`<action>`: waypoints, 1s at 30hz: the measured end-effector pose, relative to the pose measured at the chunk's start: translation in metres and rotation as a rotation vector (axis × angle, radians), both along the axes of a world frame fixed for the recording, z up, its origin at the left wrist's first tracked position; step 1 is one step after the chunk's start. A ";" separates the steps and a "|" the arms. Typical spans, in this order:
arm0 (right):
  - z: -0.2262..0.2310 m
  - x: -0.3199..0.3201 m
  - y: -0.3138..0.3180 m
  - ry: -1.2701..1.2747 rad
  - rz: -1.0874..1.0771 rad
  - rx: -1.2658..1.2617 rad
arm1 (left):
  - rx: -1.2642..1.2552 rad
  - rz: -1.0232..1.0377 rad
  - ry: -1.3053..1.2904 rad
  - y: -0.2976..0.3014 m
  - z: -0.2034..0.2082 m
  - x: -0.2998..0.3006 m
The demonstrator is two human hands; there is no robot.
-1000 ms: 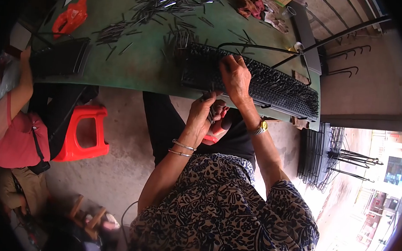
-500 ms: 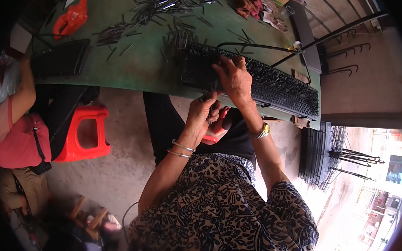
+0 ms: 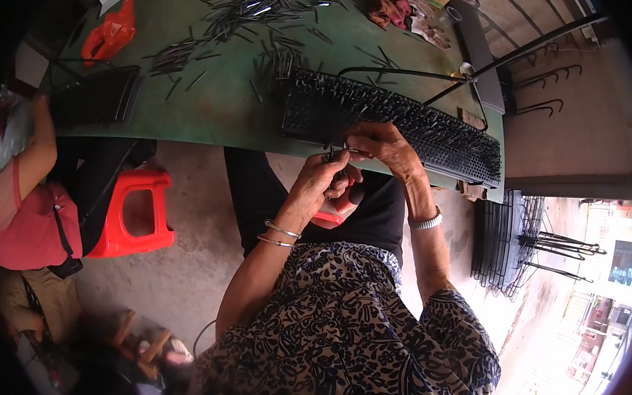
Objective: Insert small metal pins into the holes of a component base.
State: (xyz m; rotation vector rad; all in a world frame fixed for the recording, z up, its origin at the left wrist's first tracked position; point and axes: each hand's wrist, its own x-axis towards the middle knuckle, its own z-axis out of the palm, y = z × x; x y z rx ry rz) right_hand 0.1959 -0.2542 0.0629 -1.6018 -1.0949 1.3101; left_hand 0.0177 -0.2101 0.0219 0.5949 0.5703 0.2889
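At the table's near edge my left hand is closed around a few dark slim pieces, whose tips show above the thumb. My right hand is just to the right, its fingertips pinched together close to the left fingers; whatever is between them is too small to make out. Behind both hands lies a long black perforated rack, its holes densely filled with upright dark thin pieces over much of its length. The rack's left end shows fewer upright pieces. A black bar handle runs along its far side.
Loose dark strips lie heaped on the green table. An orange-red plastic bag and crumpled gloves lie farther back. At left, another person's arm reaches beside a second black rack. A red stool stands below.
My right hand has come back from over the rack, down to the fingers of my left hand. The left hand has stayed nearly in place.
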 end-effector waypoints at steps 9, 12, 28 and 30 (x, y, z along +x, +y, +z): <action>0.001 0.000 0.000 -0.136 0.014 0.109 | -0.016 0.042 0.038 0.000 0.003 0.004; 0.008 -0.002 0.001 -0.152 -0.070 0.172 | -0.067 0.134 0.099 -0.001 0.009 0.008; -0.037 -0.011 0.043 -0.815 -0.508 0.527 | -0.213 0.194 0.013 -0.001 -0.016 0.020; -0.038 -0.012 0.043 -0.835 -0.495 0.509 | -0.212 0.208 0.033 -0.003 -0.016 0.018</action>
